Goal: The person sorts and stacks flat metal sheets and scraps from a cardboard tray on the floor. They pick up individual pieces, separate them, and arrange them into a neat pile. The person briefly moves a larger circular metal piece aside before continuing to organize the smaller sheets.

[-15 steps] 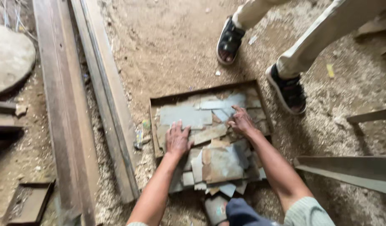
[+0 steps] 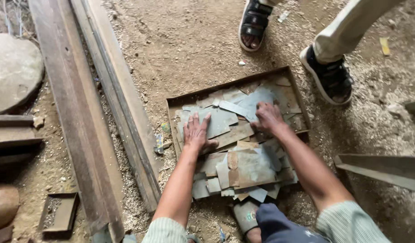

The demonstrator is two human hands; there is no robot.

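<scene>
A shallow rusty metal tray (image 2: 185, 97) lies on the dirt floor, filled with several flat grey and rust-stained metal scraps (image 2: 248, 168). My left hand (image 2: 197, 133) rests flat, fingers spread, on the scraps at the tray's left side. My right hand (image 2: 268, 118) presses down on the pieces near the tray's middle, fingers curled over them. Neither hand has lifted a piece. More scraps spill past the tray's near edge toward my sandalled foot (image 2: 245, 215).
Another person's two sandalled feet (image 2: 254, 22) (image 2: 330, 74) stand just beyond the tray. Long wooden beams (image 2: 88, 108) run along the left. A round stone (image 2: 12, 72) lies far left, a small rusty tray (image 2: 59, 211) lower left, a metal angle bar (image 2: 383, 166) at right.
Both hands stay on the scraps with only slight shifts. The other person's feet have barely moved.
</scene>
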